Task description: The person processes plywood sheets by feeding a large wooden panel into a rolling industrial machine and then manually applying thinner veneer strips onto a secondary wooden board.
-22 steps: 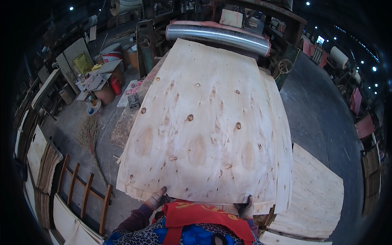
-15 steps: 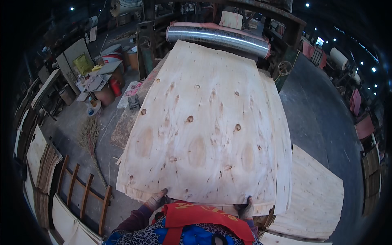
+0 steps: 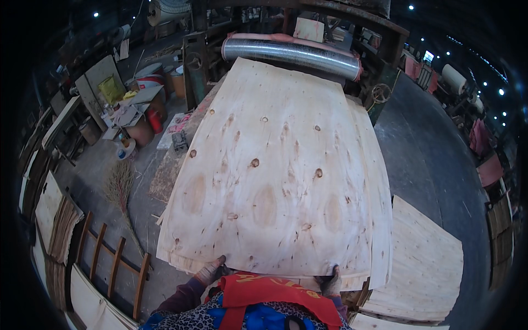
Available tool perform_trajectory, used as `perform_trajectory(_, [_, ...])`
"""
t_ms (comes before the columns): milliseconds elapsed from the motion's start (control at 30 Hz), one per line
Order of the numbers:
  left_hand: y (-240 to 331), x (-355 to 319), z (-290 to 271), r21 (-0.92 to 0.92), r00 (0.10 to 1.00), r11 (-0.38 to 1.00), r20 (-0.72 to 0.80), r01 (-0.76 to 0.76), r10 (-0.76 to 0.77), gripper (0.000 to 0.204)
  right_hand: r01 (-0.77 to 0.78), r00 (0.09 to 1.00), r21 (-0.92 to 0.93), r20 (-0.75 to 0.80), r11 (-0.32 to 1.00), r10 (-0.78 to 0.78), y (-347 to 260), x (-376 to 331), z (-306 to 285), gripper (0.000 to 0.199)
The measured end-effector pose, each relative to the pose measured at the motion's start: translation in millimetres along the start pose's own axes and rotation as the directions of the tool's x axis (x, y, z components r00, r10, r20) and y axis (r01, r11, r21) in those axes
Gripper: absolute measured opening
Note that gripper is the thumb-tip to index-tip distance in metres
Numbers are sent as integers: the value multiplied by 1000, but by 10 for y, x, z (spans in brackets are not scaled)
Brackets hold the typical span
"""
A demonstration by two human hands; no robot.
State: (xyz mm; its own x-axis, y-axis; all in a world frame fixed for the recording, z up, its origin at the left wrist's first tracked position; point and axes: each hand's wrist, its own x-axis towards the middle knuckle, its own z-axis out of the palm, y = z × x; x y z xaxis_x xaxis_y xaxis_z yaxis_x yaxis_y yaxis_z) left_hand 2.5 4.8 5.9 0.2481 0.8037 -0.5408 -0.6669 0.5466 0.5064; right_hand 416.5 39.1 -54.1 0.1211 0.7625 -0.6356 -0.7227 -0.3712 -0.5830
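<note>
Both gloved hands, left hand (image 3: 212,270) and right hand (image 3: 331,281), have fingers curled gripping the near edge of the large pale knotty veneer sheet (image 3: 280,176), its length running straight away toward the steel roller (image 3: 291,52)

The single head view looks steeply down from above the person's chest, facing forward over a large veneer sheet (image 3: 275,176) toward a metal roller (image 3: 291,52). Fisheye bending curves the edges; the near rim lies close below.
</note>
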Motion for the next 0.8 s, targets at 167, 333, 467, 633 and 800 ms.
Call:
perform_trajectory(167, [6,-28,9,14,1000,1000,16,-22,22,60,17,1000,-2,15,1000,-17,11,7,-15,59])
perform_trajectory(333, [56,-64,135,-48,995,999,93,21,-17,63,17,1000,27,17,999,-18,-3,-24,23,58])
perform_trajectory(467, [18,-44,88,-9,998,1000,62,-30,30,62,29,995,-2,95,1000,-28,20,65,-90,55])
perform_trajectory(633, [-86,64,-266,33,1000,999,25,0,-1,60,35,998,22,43,999,-36,17,-1,12,54])
perform_trajectory(800, [-72,32,-81,-19,999,999,35,-40,40,59,34,999,29,27,999,-35,6,-23,25,54])
